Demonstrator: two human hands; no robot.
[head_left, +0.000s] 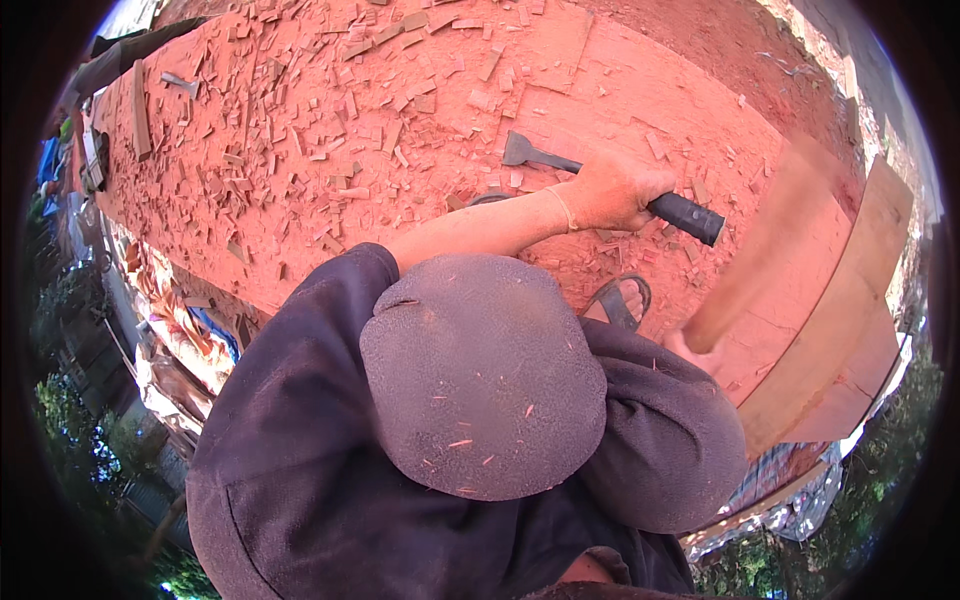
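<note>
My left hand [612, 190] is closed around a chisel [540, 157]. Its flat, flared blade points left, close to the red wood surface [590, 110], and its black handle end [688, 216] sticks out to the right of my fist. Lower right, my right hand [697, 352] grips the narrow end of a wooden mallet [762, 240], shaped like a club and smeared by motion. The mallet reaches up and right, apart from the chisel handle. Many loose wood chips [395, 135] lie around the chisel. A dark cap [480, 370] covers the lower middle of the view.
A second chisel [180, 84] lies at the far left near a wooden strip [140, 110]. A sandalled foot [622, 300] stands on the wood below my left hand. Curved boards [850, 300] edge the right side. Foliage [75, 420] shows at lower left.
</note>
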